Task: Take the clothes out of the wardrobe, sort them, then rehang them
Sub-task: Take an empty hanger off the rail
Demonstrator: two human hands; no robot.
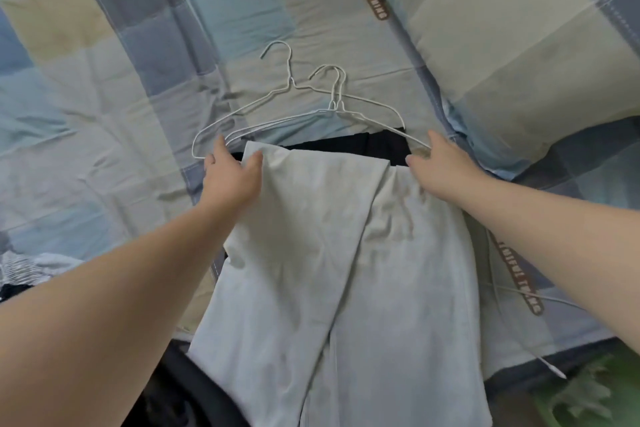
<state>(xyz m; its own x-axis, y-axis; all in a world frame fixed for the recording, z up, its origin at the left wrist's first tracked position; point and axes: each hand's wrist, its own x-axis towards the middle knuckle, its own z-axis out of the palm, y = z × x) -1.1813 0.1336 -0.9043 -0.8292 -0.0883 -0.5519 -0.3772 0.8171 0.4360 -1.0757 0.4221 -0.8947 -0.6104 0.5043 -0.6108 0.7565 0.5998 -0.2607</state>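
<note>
A pale grey garment lies lengthwise on the bed, its top edge over a black garment. Three white wire hangers lie just beyond them, hooks pointing away from me. My left hand is at the pale garment's top left corner, thumb on the fabric and pinching that corner. My right hand rests flat on the top right part, fingers straight and reaching to a hanger's arm.
The bed carries a checked blue, grey and cream duvet. A matching pillow lies at the back right. Striped cloth sits at the left edge. A thin white wire runs under my right forearm.
</note>
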